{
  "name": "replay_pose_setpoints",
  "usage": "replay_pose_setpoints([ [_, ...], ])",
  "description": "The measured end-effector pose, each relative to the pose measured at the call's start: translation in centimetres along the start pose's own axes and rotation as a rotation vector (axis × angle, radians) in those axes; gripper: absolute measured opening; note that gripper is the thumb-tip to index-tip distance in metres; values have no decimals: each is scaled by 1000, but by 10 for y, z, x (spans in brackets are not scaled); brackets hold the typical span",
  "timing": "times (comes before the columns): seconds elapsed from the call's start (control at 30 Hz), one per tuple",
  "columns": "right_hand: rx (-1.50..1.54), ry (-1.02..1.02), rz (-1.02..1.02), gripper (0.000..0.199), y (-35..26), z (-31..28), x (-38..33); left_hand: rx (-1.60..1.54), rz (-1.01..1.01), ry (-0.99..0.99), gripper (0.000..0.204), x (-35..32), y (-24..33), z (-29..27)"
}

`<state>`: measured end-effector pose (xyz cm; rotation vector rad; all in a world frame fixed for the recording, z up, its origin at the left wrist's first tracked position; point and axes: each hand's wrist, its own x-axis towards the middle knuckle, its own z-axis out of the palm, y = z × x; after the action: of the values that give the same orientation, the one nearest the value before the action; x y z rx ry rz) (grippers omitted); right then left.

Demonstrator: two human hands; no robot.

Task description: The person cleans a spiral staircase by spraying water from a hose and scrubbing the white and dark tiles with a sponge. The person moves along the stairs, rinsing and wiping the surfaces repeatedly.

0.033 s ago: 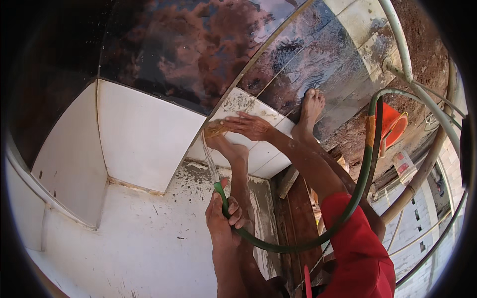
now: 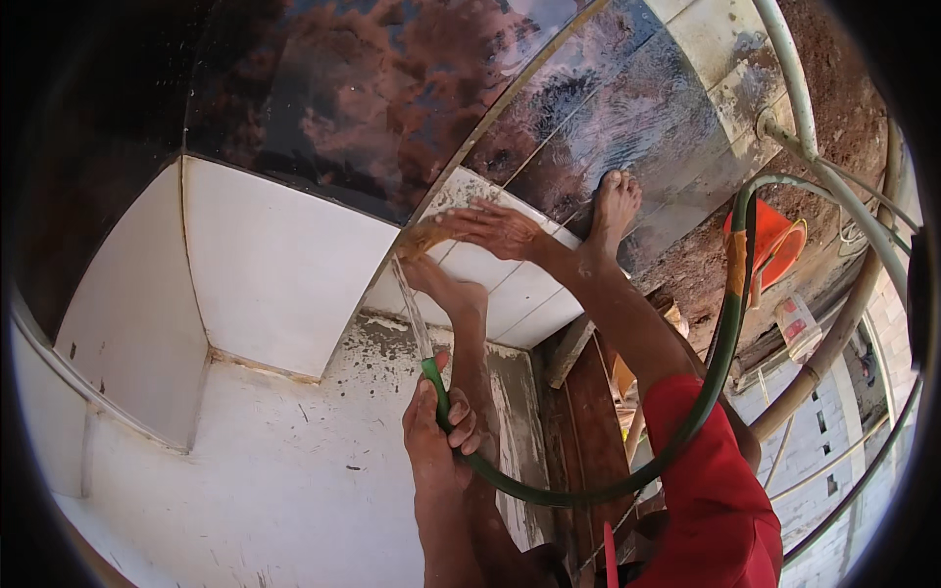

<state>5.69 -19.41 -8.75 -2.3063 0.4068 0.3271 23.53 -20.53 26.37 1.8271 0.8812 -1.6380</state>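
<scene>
My left hand [image 2: 438, 421] is wrapped round the end of a green hose [image 2: 588, 495]. Clear water [image 2: 413, 309] streams from its mouth toward the corner of a dark, glossy tiled slab [image 2: 343, 118]. My right hand [image 2: 495, 228] reaches across above a bare foot, its long fingers laid over a wet, yellow-brown, pad-like thing [image 2: 421, 237] at the slab's edge. What exactly this thing is I cannot make out, and my right thumb is hidden. One bare foot [image 2: 446, 284] rests beside that corner, the other [image 2: 616, 206] on wet dark tiles [image 2: 598, 118].
White tiled panels [image 2: 284, 255] and a pale floor [image 2: 294, 470] lie at left. To the right stand an orange bucket [image 2: 769, 245], a white tub [image 2: 799, 328] and pale pipes [image 2: 789, 78] over brown soil. The hose loops past my right arm.
My right hand has shifted slightly up and away along the slab's edge, showing more of the yellow-brown thing. My left hand and the hose stay nearly where they were.
</scene>
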Motion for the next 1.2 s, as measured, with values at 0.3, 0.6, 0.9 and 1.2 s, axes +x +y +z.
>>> replay_pose_setpoints([
  [0.3,91,634,863,65,66,-72,-2,94,-110,3,45,3,5,26],
  [0.6,122,428,528,59,-12,-15,35,142,-132,33,48,9,-6,24],
  [0.9,146,165,136,49,2,5,-46,129,-178,40,44,9,1,31],
  [1.2,-42,333,857,66,84,-59,-107,318,-390,-76,43,11,-43,53],
])
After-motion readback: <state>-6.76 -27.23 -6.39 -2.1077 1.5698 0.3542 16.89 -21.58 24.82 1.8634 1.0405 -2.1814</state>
